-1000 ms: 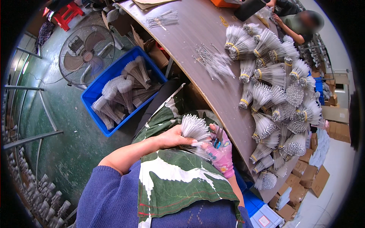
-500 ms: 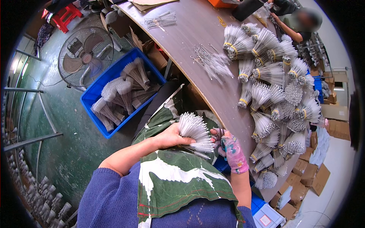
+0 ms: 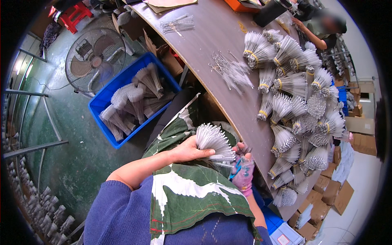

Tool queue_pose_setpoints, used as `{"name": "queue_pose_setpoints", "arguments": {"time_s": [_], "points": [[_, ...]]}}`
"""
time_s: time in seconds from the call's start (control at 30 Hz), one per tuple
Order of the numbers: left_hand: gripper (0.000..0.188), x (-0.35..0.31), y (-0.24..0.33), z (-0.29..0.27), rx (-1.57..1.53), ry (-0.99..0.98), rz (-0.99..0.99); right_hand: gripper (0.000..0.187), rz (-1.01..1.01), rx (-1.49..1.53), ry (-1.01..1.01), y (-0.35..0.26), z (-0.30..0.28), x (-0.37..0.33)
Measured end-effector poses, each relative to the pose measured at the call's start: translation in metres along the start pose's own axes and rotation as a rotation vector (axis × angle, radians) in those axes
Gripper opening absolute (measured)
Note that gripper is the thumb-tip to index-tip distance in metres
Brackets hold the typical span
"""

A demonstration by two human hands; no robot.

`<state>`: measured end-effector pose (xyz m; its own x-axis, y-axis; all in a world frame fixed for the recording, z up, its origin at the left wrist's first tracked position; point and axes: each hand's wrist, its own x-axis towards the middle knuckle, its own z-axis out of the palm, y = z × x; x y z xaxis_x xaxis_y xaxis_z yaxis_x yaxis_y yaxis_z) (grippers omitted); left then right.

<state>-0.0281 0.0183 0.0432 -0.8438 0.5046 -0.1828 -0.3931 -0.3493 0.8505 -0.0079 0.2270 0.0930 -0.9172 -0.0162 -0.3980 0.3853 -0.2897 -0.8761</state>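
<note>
My left hand (image 3: 188,152) is wrapped round a fanned bundle of thin wire brushes (image 3: 214,143) with white bristles, held over my lap. The thumb presses across the near side of the bundle. Close to its right edge is my right hand (image 3: 242,165), in a pink patterned fingerless glove. Its fingers are bent inward, and something small and dark shows between them, too blurred to name. On the table to the right lie many banded bundles of the same brushes (image 3: 281,106). Loose brushes (image 3: 232,72) are scattered beside them.
The brown table (image 3: 204,45) curves along my right. On the floor at left, a blue crate (image 3: 118,141) holds more bundles, near a standing fan (image 3: 96,61) and a red stool (image 3: 75,17). A co-worker's arm (image 3: 312,34) reaches in at far right. Cardboard boxes (image 3: 339,192) stand beyond the table.
My left hand and the bundle have shifted slightly right in view. My right hand has turned and come lower and nearer to the bundle's edge.
</note>
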Motion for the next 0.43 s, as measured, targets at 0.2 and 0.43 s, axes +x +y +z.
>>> {"name": "queue_pose_setpoints", "arguments": {"time_s": [0.2,0.43], "points": [[0.070,0.010,-0.006,0.015,0.161,-0.129,0.233,0.061,-0.178,0.076,0.046,0.022,0.020,0.020],[0.065,0.014,0.006,0.013,0.521,-0.120,0.095,0.082,-0.381,-0.497,-0.043,0.009,0.051,0.011]]}}
